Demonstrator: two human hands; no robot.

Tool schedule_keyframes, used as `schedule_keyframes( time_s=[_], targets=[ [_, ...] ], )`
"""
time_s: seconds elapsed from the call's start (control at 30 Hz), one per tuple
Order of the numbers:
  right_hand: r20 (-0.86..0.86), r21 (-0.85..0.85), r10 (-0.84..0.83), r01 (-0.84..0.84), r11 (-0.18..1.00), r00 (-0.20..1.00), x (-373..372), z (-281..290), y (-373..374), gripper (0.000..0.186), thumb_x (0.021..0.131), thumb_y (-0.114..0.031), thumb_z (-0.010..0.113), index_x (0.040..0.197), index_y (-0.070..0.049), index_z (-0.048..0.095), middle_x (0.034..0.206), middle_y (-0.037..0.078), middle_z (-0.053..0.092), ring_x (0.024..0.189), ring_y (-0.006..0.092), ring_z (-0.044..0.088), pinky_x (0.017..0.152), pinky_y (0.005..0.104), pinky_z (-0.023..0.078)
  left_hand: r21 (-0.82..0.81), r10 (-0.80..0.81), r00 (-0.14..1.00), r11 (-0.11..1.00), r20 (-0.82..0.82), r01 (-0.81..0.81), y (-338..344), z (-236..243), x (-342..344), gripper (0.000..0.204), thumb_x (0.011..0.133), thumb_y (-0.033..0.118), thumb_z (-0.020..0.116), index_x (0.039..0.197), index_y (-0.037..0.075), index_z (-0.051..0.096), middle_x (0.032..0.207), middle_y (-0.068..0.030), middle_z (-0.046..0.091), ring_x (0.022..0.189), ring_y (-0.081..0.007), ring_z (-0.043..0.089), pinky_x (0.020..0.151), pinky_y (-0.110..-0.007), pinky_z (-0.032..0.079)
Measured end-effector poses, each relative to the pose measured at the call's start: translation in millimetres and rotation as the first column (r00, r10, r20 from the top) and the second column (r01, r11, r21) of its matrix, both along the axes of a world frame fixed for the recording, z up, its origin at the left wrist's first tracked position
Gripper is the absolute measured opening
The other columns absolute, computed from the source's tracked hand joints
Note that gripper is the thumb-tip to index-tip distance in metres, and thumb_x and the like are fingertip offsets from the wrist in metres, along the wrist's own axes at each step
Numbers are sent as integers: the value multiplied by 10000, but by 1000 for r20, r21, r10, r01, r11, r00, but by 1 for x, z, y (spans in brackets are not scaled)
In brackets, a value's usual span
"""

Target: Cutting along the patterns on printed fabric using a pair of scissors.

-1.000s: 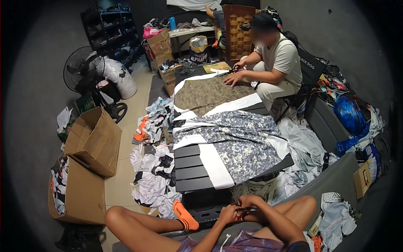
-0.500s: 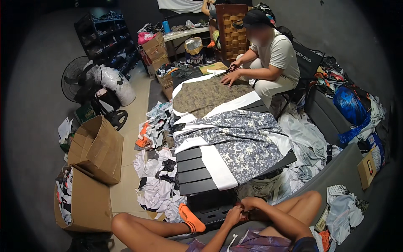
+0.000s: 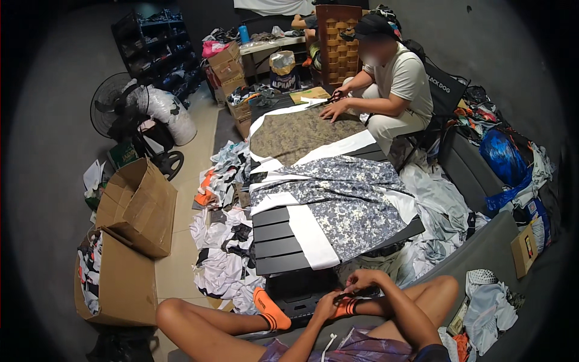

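My left hand (image 3: 329, 303) and my right hand (image 3: 363, 279) are close together between my bent knees, just past the near end of the slatted black table. Both have their fingers curled in, as in a pinch; whatever lies between them is too small and dark to make out. Behind them is an orange sock (image 3: 345, 308) on one foot, with a second orange sock (image 3: 272, 310) on the other foot to the left. Grey-and-white camouflage fabric (image 3: 362, 220) with white borders is spread over the table (image 3: 277, 240), apart from my hands.
Across the table, a seated person works scissors (image 3: 333, 99) along brown camouflage fabric (image 3: 301, 136). White fabric scraps (image 3: 226, 265) pile up left of the table. Cardboard boxes (image 3: 129, 280) and a fan (image 3: 111, 105) stand farther left. Grey cushions and more cloth (image 3: 485, 314) lie right.
My hands have drawn slightly apart, the right one shifting up and right, so more of the sock behind them shows. The view has shifted a little. The other person's hands stay at the brown fabric.
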State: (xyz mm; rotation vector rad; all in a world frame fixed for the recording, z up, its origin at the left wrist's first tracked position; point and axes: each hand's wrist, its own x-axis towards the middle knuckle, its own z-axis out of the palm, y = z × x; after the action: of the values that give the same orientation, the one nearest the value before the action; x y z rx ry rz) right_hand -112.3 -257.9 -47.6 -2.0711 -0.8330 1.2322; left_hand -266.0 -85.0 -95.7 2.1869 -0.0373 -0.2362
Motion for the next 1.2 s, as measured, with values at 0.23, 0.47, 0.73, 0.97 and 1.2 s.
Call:
schedule_keyframes(
  time_s=[0.23,0.47,0.73,0.97,1.2],
  targets=[
    [-158,-150,14,-38,988,987,1,21,6,424,790,-460,745,888,-53,678,730,38,660,655,130,606,573,282,466,-86,72,997,994,14,-71,7,-10,-2,383,824,24,595,1199,89,640,1035,-151,668,888,-311,652,786,-345,518],
    [-143,-78,52,-63,995,988,-3,46,4,427,790,-482,737,825,-58,693,683,26,656,631,123,600,575,283,460,-171,91,996,981,-5,-90,8,15,6,414,806,17,598,1212,90,634,1020,-183,671,896,-352,652,798,-374,514],
    [-82,-65,7,-13,998,997,-12,45,12,462,767,-494,743,735,-37,679,673,63,677,610,155,645,572,305,489,-215,123,989,967,-79,-137,10,40,10,389,785,74,634,1173,50,641,1044,-187,675,918,-322,665,830,-358,516],
    [-55,-79,-1,-4,997,998,-10,41,12,467,767,-500,741,745,-36,694,666,61,677,604,152,647,568,303,492,-257,113,986,963,120,-79,13,22,12,345,788,93,673,1124,17,653,1125,-151,656,1002,-278,653,880,-335,505],
    [-90,-53,-53,48,997,994,-8,43,12,430,786,-474,737,775,-45,713,657,48,673,598,139,634,570,294,485,-224,88,993,972,77,-69,20,21,18,304,813,111,694,1094,-3,662,1091,-114,647,984,-262,649,866,-316,505]
  ],
)
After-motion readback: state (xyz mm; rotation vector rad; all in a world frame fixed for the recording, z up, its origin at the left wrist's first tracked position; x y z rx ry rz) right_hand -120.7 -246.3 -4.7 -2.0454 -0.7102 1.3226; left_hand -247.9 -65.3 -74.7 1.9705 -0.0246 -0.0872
